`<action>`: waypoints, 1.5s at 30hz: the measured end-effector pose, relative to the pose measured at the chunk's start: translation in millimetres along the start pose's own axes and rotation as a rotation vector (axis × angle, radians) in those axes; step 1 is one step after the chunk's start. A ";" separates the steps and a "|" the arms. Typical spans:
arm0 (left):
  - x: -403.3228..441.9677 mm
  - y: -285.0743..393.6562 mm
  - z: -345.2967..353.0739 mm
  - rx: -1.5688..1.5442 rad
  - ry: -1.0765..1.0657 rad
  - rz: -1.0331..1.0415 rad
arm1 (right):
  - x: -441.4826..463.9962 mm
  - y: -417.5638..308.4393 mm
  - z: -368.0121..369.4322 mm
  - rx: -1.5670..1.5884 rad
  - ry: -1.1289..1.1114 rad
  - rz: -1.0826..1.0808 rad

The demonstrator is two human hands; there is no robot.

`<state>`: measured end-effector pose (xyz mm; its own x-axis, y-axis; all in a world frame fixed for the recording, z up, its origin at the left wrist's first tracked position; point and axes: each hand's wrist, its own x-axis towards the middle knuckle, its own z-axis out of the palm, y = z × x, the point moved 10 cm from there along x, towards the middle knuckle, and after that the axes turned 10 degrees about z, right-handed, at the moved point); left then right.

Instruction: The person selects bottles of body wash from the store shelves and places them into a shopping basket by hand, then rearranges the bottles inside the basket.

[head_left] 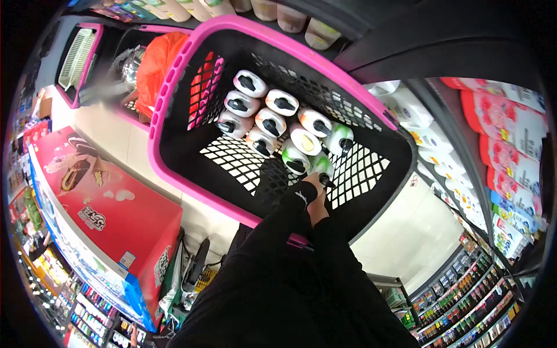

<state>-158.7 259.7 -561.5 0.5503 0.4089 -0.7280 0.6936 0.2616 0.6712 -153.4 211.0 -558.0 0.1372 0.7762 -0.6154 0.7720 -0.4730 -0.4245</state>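
Fingers: by the near green-and-white bottle; can't tell if they grip it.
Bottle: inside the big basket, next to other bottles. Best hug its fat sides, not its black top.
Left hand: reaching far and down.
Right hand: nearer, partly hidden, pointing far too.

The open top of the shopping basket gives room from above; its pink rim blocks sideways reach. Clustered bottles obstruct the middle, with bare mesh floor beside them.
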 end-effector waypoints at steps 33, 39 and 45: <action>-190.9 82.8 -93.3 0.302 -0.074 0.667 | -194.8 -153.8 -182.1 -0.279 -0.032 -0.259; -218.5 108.4 -70.3 0.425 -0.096 0.738 | -244.1 -135.6 -197.2 -0.167 0.146 -0.195; -251.4 119.9 -40.7 0.517 -0.015 0.858 | -286.7 -104.6 -172.8 -0.075 0.148 -0.143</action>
<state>-232.8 223.8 -292.3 0.9627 0.2690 -0.0297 0.1737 -0.5302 0.8299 -166.2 109.9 -222.4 0.1086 0.8887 -0.4455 0.8333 -0.3257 -0.4466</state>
